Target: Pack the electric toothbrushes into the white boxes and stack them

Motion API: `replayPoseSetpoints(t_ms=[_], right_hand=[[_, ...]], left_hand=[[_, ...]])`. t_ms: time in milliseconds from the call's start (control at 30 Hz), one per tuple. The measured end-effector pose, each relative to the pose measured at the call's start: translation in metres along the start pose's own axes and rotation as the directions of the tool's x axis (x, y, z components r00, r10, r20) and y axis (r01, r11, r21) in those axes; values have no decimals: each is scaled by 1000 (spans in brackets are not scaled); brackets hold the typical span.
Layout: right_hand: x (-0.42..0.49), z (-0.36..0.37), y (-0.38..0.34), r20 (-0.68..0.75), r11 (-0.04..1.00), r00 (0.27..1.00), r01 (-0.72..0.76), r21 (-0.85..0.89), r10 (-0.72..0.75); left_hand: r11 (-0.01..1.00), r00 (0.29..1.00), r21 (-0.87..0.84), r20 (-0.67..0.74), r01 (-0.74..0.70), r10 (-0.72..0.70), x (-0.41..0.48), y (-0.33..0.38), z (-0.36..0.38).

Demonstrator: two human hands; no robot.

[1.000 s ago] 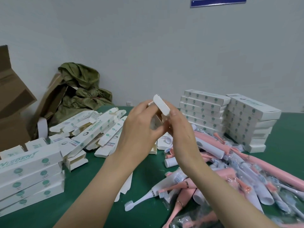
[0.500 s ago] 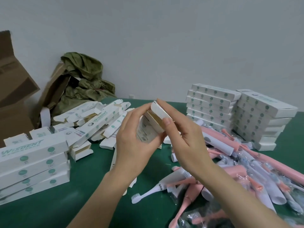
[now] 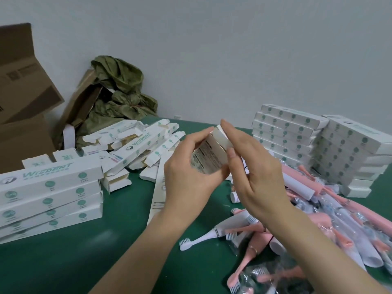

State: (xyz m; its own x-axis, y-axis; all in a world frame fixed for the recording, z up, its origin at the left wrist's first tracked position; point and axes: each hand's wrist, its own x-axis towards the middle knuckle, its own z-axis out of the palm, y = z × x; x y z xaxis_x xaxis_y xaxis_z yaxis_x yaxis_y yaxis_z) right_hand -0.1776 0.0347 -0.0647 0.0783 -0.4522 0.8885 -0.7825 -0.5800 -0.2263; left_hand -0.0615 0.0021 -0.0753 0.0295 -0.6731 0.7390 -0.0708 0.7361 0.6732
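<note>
My left hand (image 3: 188,179) grips a white toothbrush box (image 3: 209,157) held end-on above the green table, its printed side facing me. My right hand (image 3: 254,172) has its fingers on the box's end flap (image 3: 222,136), thumb against the box edge. A heap of pink and white electric toothbrushes (image 3: 307,225) in clear wrap lies at the right. Closed white boxes sit in a stack at the left (image 3: 51,194) and in two stacks at the back right (image 3: 286,132), (image 3: 356,153). Whether the held box contains a brush is hidden.
Loose unfolded white boxes (image 3: 135,143) lie in a pile at centre left. Brown cardboard cartons (image 3: 23,98) and a crumpled olive-green bag (image 3: 118,92) stand against the wall at the back left. The green table surface (image 3: 63,257) shows in front of me.
Both hands have lowered the box from chest height toward the table, and the raised end flap has been pushed down against the box end by my right fingers.
</note>
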Motion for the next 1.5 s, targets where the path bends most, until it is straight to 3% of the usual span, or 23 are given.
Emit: replayPoseSetpoints(t_ms=[167,400,667,733,800,867,900,933,1000,1067,1100,1167,1233,1333,1400,1500], right_hand=[[0,3,-1,-47,998,997,-61,10,61],[-2,0,0,-29,992,999,19,-122,-23],[-1,6,-9,114,977,991,90,-196,-68],[0,5,-11,151,989,988,63,-135,-42],[4,1,-13,147,989,985,-108,97,93],[13,-9,-7,32,872,933,-347,346,359],[18,-15,1,-9,791,860,-465,397,510],[22,-22,11,12,705,762,-605,371,647],[24,-35,32,205,475,511,-857,202,835],[20,-40,45,477,203,272,-960,192,836],[18,-40,48,573,67,224,-957,281,788],[18,-40,52,576,-123,239,-846,518,781],[18,-41,59,413,-60,277,-767,639,867],[19,-44,61,190,211,389,-777,593,901],[17,-42,55,131,331,467,-773,542,875],[16,-32,41,172,440,565,-769,464,807]], left_hand=[[1000,1000,5,7,15,-15,0,1,0],[999,999,-41,12,30,-29,-3,2,1],[991,997,-130,-74,9,-19,-2,-4,1],[991,997,-135,-75,-3,-7,0,-2,0],[988,995,-146,-94,-42,29,3,1,-2],[970,987,-223,-144,-96,65,6,5,-9],[951,983,-287,-174,-113,64,9,7,-13],[928,978,-353,-204,-117,46,12,8,-16],[867,967,-492,-251,-82,-51,14,9,-19],[791,960,-612,-226,-9,-164,16,7,-18],[768,963,-640,-191,27,-193,17,5,-16],[775,968,-625,-120,100,-222,18,0,-14],[843,942,-488,-113,226,-317,17,-9,-10],[908,880,-64,-229,414,-417,14,-24,-9],[948,933,83,-221,308,-284,10,-25,-10],[981,997,184,-64,57,-45,6,-18,-7]])
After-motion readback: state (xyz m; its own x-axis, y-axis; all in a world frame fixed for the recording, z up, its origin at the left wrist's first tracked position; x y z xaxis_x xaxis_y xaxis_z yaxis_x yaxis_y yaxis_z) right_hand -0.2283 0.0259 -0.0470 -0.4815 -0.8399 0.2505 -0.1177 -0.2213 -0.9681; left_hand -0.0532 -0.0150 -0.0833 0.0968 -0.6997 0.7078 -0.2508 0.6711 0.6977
